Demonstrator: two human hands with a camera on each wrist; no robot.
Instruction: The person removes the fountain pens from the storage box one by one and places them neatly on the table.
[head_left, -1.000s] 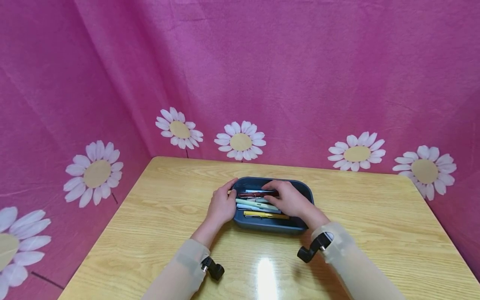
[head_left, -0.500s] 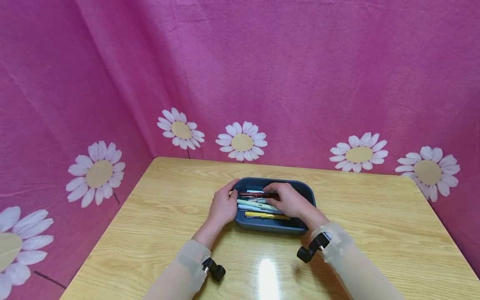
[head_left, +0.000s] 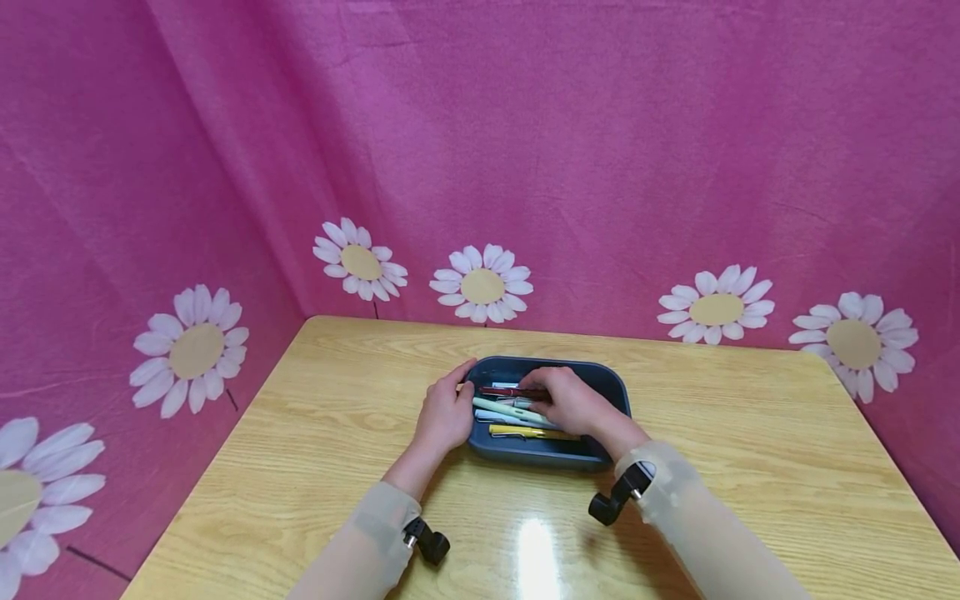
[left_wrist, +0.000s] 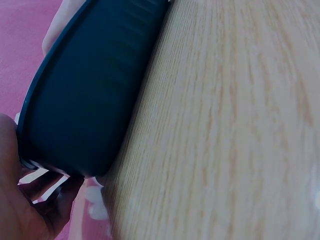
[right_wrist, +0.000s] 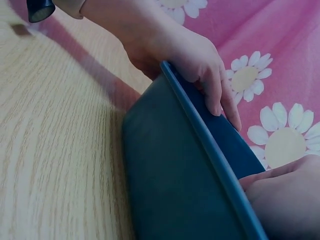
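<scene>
A dark blue bin point(head_left: 536, 457) stands on the table with several pens lying in it. My left hand point(head_left: 444, 412) grips its left end, thumb at the rim and fingers round the outer wall, as the left wrist view also shows. Inside the bin, my right hand point(head_left: 581, 407) pinches the right end of a dark red pen point(head_left: 501, 392). In front of that pen lie a pale green pen point(head_left: 504, 407), a light blue pen point(head_left: 510, 420) and a yellow pen point(head_left: 521, 432). The right fingertips are hidden behind the bin wall in the right wrist view.
The wooden table point(head_left: 315, 433) spreads out around the bin. Behind it and at the left hangs a pink cloth point(head_left: 570, 167) with white daisies. Each forearm carries a black camera mount, the left mount point(head_left: 427, 540) and the right mount point(head_left: 618, 496).
My right hand has shifted slightly left and covers more of the dark red pen's right end, and that pen sits slightly nearer me. My left hand keeps its hold on the bin.
</scene>
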